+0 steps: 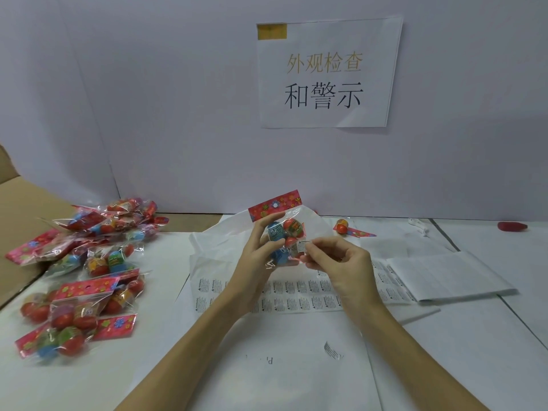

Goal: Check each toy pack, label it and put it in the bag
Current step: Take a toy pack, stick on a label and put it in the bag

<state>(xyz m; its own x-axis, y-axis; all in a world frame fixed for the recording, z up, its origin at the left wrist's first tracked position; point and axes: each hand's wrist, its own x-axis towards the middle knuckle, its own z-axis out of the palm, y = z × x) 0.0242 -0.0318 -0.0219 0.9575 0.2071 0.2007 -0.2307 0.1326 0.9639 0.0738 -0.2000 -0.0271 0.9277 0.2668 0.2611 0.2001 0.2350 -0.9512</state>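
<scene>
toy pack [283, 232], held upright in left hand [255, 256] grip clamped at its edge, fronting right hand [338, 262], which pinched warning label [302, 247] onto it; label sheets [299, 295] lay below on bench [178, 366], likely for reach.

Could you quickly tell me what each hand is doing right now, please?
Left hand: holds the toy pack upright above the table.
Right hand: pinches a small warning label against the pack.

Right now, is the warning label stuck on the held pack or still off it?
On it, partly: the label lies against the toy pack, with the right hand pinching its edge. Fully stuck, cannot tell.
</scene>
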